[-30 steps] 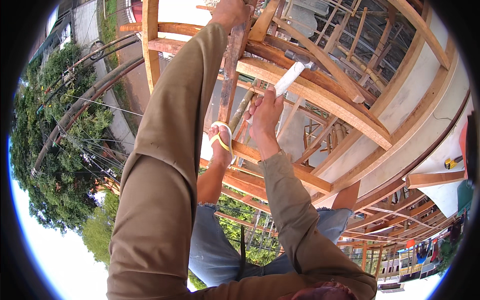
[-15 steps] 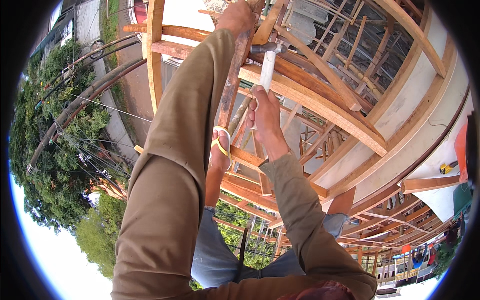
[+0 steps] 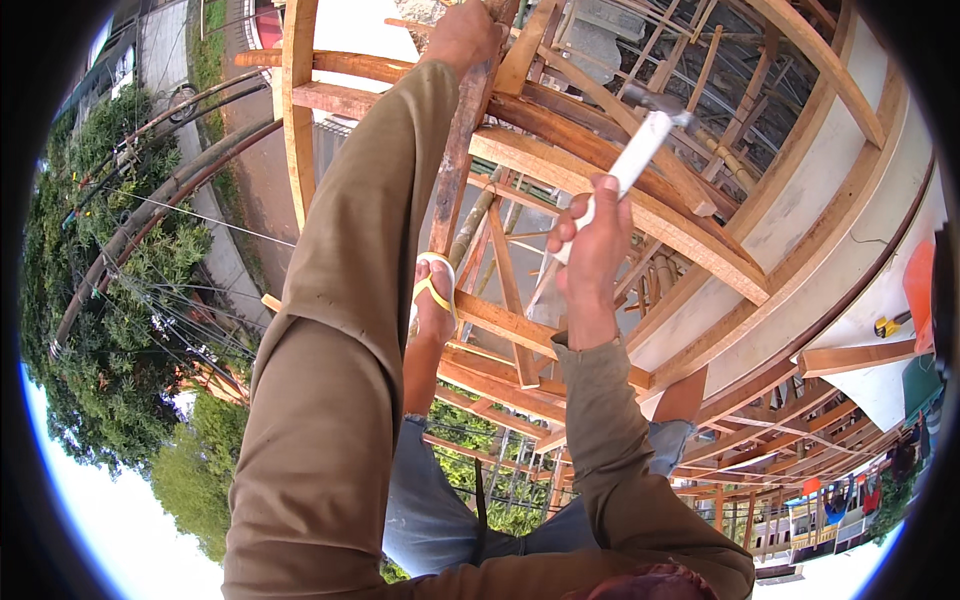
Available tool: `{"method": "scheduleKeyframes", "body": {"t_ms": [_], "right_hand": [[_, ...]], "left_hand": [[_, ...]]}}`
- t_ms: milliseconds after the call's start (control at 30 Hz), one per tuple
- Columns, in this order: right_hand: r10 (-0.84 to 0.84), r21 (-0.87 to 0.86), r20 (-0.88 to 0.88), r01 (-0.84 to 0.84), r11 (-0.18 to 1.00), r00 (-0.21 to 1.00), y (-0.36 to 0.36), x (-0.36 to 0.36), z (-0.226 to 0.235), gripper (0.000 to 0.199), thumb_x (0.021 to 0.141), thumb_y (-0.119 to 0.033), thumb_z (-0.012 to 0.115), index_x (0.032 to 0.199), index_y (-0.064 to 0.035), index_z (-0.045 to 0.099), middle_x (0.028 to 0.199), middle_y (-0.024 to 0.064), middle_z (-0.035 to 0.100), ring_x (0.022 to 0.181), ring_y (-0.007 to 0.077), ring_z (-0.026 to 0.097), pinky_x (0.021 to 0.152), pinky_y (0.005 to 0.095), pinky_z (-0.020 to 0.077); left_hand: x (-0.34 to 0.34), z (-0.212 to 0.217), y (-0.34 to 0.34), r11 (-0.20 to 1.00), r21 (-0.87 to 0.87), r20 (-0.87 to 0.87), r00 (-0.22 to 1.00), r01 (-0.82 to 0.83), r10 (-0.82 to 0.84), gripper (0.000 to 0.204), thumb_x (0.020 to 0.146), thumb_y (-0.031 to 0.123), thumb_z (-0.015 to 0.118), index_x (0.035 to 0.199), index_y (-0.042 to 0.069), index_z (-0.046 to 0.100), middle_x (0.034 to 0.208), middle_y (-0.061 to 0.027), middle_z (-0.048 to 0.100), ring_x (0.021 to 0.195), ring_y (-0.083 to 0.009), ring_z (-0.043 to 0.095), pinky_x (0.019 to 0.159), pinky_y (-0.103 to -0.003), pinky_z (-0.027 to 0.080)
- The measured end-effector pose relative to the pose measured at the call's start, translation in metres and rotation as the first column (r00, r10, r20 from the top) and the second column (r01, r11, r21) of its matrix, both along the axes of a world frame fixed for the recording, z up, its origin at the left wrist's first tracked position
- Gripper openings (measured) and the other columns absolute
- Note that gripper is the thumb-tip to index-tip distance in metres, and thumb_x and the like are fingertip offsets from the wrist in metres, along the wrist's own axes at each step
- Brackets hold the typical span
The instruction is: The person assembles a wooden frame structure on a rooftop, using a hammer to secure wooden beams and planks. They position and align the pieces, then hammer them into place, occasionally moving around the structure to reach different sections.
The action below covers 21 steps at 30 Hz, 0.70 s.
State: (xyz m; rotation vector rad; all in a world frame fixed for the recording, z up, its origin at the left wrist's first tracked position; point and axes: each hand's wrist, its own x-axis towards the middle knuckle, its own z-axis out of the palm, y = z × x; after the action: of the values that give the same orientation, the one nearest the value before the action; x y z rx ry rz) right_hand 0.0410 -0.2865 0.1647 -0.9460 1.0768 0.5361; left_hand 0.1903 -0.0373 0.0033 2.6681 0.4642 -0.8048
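Your left hand [image 3: 468, 35] is high up, fingers wrapped tight round an upright reddish timber post [image 3: 455, 170], while your right hand [image 3: 590, 250] has its fingers clamped on the white handle of a hammer [image 3: 640, 150], its dark head raised beyond your fingertips, close to a curved timber rib [image 3: 640, 205] but apart from it. Your foot in a yellow-strapped sandal [image 3: 432, 300] stands on a beam below your right fingers. Judging by the bare wooden framework [image 3: 800, 130], framing is well along and unclad; no nail shows, so I cannot tell what is left here.
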Motion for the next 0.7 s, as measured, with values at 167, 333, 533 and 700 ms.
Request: {"method": "scheduleKeyframes", "body": {"t_ms": [167,333,533,700], "right_hand": [[0.034,0.071,-0.117,-0.026,0.997,0.992,0.05,-0.035,-0.036,0.021,0.107,-0.029,0.046,0.105,-0.0083,0.043,0.072,-0.0005,0.043,0.051,0.0096,0.044,0.041,0.0286,0.0405],[0.226,0.209,-0.075,-0.207,0.956,0.971,0.022,-0.021,-0.033,0.022,0.106,-0.031,0.047,0.103,-0.0089,0.042,0.071,-0.001,0.042,0.05,0.0101,0.043,0.042,0.0293,0.0404],[-0.365,-0.256,0.093,0.377,0.89,0.926,0.005,0.008,-0.028,0.02,0.106,-0.03,0.047,0.103,-0.01,0.043,0.07,0.0,0.044,0.05,0.0113,0.045,0.042,0.0302,0.0402],[0.36,0.34,-0.17,-0.288,0.895,0.917,0.031,-0.008,-0.014,0.021,0.106,-0.03,0.047,0.1,-0.0104,0.042,0.07,0.0009,0.044,0.05,0.0107,0.045,0.041,0.0303,0.0402]], "left_hand": [[-0.004,0.002,-0.007,0.995,0.095,0.15,0.987,0.035,-0.049,0.026,0.082,0.025,0.068,0.084,-0.001,0.073,0.084,-0.0276,0.07,0.086,-0.0437,0.07,0.077,-0.051,0.056],[0.002,0.011,-0.011,0.998,0.026,0.118,0.991,0.054,-0.057,0.027,0.084,0.023,0.065,0.088,-0.003,0.072,0.086,-0.0288,0.07,0.09,-0.0436,0.07,0.078,-0.05,0.056],[-0.004,0.008,-0.011,0.998,0.055,0.093,0.995,0.033,-0.038,0.028,0.083,0.022,0.066,0.088,-0.004,0.072,0.09,-0.0291,0.07,0.093,-0.0433,0.07,0.082,-0.05,0.056],[0.0,0.006,-0.011,0.997,0.053,0.142,0.989,-0.049,0.041,0.027,0.082,0.021,0.066,0.088,-0.004,0.072,0.09,-0.0295,0.07,0.093,-0.0443,0.069,0.082,-0.05,0.056]]}}
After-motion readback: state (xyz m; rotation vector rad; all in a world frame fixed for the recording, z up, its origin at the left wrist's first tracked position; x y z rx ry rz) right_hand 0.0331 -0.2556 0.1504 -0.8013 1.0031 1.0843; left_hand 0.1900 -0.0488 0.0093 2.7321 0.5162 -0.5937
